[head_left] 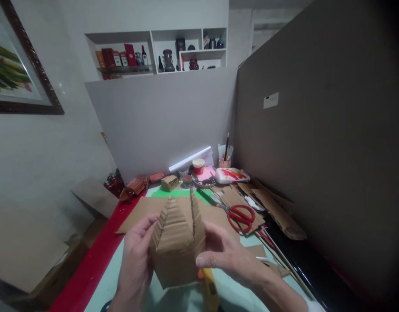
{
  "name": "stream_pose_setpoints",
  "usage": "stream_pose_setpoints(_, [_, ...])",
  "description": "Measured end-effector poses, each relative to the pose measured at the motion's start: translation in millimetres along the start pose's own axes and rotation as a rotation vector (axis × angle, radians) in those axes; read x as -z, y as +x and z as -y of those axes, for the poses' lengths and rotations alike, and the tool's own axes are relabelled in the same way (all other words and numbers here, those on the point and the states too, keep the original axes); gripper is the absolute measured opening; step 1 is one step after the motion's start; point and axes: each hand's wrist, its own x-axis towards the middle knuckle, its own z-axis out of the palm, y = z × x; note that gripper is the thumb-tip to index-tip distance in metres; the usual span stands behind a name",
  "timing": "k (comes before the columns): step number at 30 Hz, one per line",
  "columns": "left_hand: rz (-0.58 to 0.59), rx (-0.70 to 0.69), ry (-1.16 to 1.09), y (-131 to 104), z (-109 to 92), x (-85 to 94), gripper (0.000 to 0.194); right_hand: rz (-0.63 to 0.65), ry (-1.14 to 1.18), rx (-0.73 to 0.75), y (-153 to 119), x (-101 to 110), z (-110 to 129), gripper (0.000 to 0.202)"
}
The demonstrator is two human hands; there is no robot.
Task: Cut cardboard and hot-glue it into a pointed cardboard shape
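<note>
Between my two hands stands a small cardboard house [175,260] with pointed, ridged gable pieces rising at its top. My left hand [137,249] is wrapped along its left side, fingers partly hidden behind it. On the right side, my right hand [225,253] grips it with the thumb near the front face and the other fingers behind. A yellow utility knife [210,288] lies just below the house on the pale table top, partly covered by it. A flat cardboard sheet [134,216] spreads out behind the house.
Red-handled scissors [241,218] lie on cardboard scraps at the right. Behind are a paper cup [198,166], a pen holder [224,162], a wipes pack [232,175] and a small cardboard piece [169,183]. Grey panels [173,121] wall off the back and right.
</note>
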Motion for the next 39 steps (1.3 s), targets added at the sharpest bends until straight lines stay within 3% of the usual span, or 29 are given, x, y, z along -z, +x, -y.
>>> stream_pose_setpoints(9, [-0.08,-0.09,0.109,8.7,20.8,6.5,0.025,-0.07,0.053,-0.038,0.5,27.5,-22.2,0.037])
stream_pose_setpoints(14, [-0.06,-0.091,0.17,5.8,24.5,7.2,0.025,-0.094,0.06,-0.064,-5.9,28.6,-24.9,0.034])
stream_pose_setpoints(22, [-0.015,-0.108,0.254,2.8,18.9,-5.9,0.03,-0.117,0.088,-0.074,-11.6,27.8,-30.0,0.034])
stream_pose_setpoints(32, [0.073,-0.034,0.203,-0.4,16.1,-11.8,0.027,-0.151,0.115,-0.075,-8.4,29.9,-32.7,0.038])
stream_pose_setpoints(39, [-0.008,0.056,0.167,0.1,17.5,-16.7,0.03,-0.136,0.129,-0.092,-12.3,31.1,-30.2,0.033])
